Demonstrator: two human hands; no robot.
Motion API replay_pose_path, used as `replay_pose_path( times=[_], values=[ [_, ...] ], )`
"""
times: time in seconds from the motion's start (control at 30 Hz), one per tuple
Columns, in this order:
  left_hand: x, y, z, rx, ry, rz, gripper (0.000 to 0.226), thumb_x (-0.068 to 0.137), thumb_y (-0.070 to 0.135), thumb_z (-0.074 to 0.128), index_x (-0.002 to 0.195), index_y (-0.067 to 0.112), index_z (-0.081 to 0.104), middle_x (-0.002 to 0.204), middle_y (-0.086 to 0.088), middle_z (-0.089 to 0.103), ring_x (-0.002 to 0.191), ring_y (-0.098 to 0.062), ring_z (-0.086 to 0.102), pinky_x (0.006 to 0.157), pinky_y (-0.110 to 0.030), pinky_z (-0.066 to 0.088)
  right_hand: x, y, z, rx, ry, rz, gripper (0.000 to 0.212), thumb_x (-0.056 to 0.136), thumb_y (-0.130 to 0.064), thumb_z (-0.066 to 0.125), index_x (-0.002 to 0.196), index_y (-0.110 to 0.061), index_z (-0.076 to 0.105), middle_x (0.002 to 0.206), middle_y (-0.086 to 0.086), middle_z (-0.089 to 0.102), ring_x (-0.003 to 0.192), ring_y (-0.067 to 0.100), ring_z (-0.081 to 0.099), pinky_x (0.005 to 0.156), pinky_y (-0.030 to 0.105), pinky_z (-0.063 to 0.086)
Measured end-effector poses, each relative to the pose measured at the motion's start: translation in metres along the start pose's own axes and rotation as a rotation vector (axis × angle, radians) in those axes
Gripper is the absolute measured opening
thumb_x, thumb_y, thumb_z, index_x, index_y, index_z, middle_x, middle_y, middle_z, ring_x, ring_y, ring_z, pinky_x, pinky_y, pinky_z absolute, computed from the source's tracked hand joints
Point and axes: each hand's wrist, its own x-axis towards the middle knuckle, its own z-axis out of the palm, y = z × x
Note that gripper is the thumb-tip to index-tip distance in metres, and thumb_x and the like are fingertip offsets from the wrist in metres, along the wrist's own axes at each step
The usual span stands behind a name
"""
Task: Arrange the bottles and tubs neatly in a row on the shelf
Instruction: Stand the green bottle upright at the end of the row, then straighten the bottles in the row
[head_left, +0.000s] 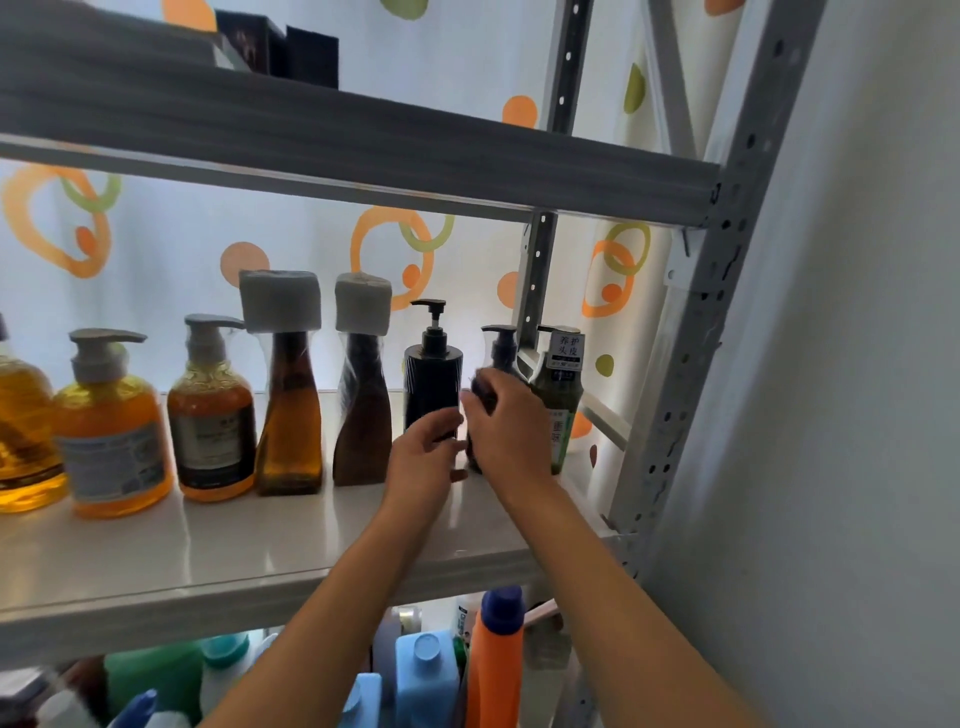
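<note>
Bottles are lined up along the white shelf (156, 561); at the right end a dark pump bottle (501, 358) is gripped by the right hand (506, 431), the black pump bottle (432, 379) touched by the left hand (421, 462), fingers loosely curled; only final straightening seems left

Probably a home storage corner: metal rack (727, 218) of soap bottles (111, 421), patterned curtain (389, 249) behind.
</note>
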Motion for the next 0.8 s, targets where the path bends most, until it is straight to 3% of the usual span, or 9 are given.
replay_pose_path(
  times=[0.1, 0.17, 0.27, 0.37, 0.5, 0.63, 0.73, 0.8],
  values=[
    [-0.003, 0.005, -0.012, 0.091, 0.022, 0.143, 0.042, 0.096, -0.001, 0.044, 0.126, 0.023, 0.06, 0.114, 0.01, 0.066, 0.094, 0.004, 0.063, 0.063, -0.007, 0.049, 0.019, -0.023, 0.009, 0.024, -0.089, -0.038, 0.041, 0.094, -0.031, 0.058, 0.132, -0.015, 0.056, 0.132, 0.001, 0.062, 0.122, 0.016, 0.055, 0.103, 0.031, 0.042],
    [-0.002, 0.003, -0.019, 0.114, 0.036, 0.164, 0.042, 0.097, 0.002, 0.044, 0.127, 0.027, 0.06, 0.118, 0.013, 0.064, 0.102, 0.001, 0.061, 0.069, -0.012, 0.052, 0.032, -0.036, 0.013, 0.001, -0.111, -0.044, 0.044, 0.094, -0.033, 0.058, 0.134, -0.014, 0.053, 0.134, 0.002, 0.059, 0.125, 0.019, 0.053, 0.103, 0.031, 0.04],
    [-0.002, 0.006, -0.03, 0.139, 0.063, 0.143, 0.04, 0.098, 0.007, 0.045, 0.131, 0.027, 0.057, 0.128, 0.01, 0.06, 0.114, -0.011, 0.058, 0.085, -0.034, 0.057, 0.048, -0.046, 0.022, -0.104, -0.146, 0.011, 0.043, 0.091, -0.034, 0.06, 0.125, -0.008, 0.055, 0.122, 0.008, 0.063, 0.114, 0.024, 0.058, 0.085, 0.03, 0.043],
    [-0.004, 0.013, -0.035, 0.127, 0.079, 0.13, 0.04, 0.098, 0.003, 0.044, 0.131, 0.022, 0.057, 0.124, 0.009, 0.062, 0.109, -0.01, 0.06, 0.084, -0.032, 0.058, 0.053, -0.046, 0.034, -0.173, -0.178, 0.067, 0.032, 0.09, -0.031, 0.058, 0.108, -0.005, 0.061, 0.104, 0.01, 0.068, 0.099, 0.027, 0.065, 0.07, 0.026, 0.039],
    [-0.006, 0.02, -0.044, 0.121, 0.09, 0.131, 0.038, 0.097, 0.0, 0.045, 0.126, 0.02, 0.06, 0.11, 0.017, 0.063, 0.106, -0.01, 0.062, 0.073, -0.024, 0.057, 0.053, -0.043, 0.045, -0.19, -0.172, 0.109, 0.038, 0.087, -0.034, 0.065, 0.111, -0.006, 0.058, 0.107, 0.009, 0.068, 0.102, 0.026, 0.065, 0.073, 0.029, 0.044],
    [-0.009, 0.018, -0.056, 0.179, 0.087, 0.147, 0.037, 0.098, 0.003, 0.045, 0.125, 0.023, 0.059, 0.116, 0.011, 0.063, 0.106, -0.011, 0.062, 0.067, -0.012, 0.053, 0.049, -0.042, 0.05, -0.148, -0.152, 0.167, 0.051, 0.085, -0.039, 0.068, 0.12, -0.005, 0.053, 0.116, 0.01, 0.064, 0.108, 0.028, 0.062, 0.079, 0.031, 0.048],
    [-0.009, 0.016, -0.064, 0.192, 0.098, 0.122, 0.035, 0.099, 0.006, 0.045, 0.126, 0.023, 0.059, 0.118, 0.007, 0.065, 0.106, -0.013, 0.063, 0.078, -0.024, 0.058, 0.048, -0.045, 0.046, -0.175, -0.167, 0.145, 0.045, 0.087, -0.037, 0.067, 0.117, -0.005, 0.056, 0.115, 0.011, 0.065, 0.107, 0.028, 0.063, 0.077, 0.028, 0.044],
    [-0.01, 0.018, -0.067, 0.181, 0.114, 0.101, 0.035, 0.099, 0.005, 0.046, 0.127, 0.022, 0.058, 0.116, 0.008, 0.065, 0.104, -0.011, 0.063, 0.079, -0.025, 0.057, 0.048, -0.049, 0.042, -0.173, -0.183, 0.137, 0.04, 0.088, -0.035, 0.067, 0.113, -0.005, 0.059, 0.113, 0.011, 0.067, 0.106, 0.028, 0.064, 0.073, 0.026, 0.04]
  ],
)
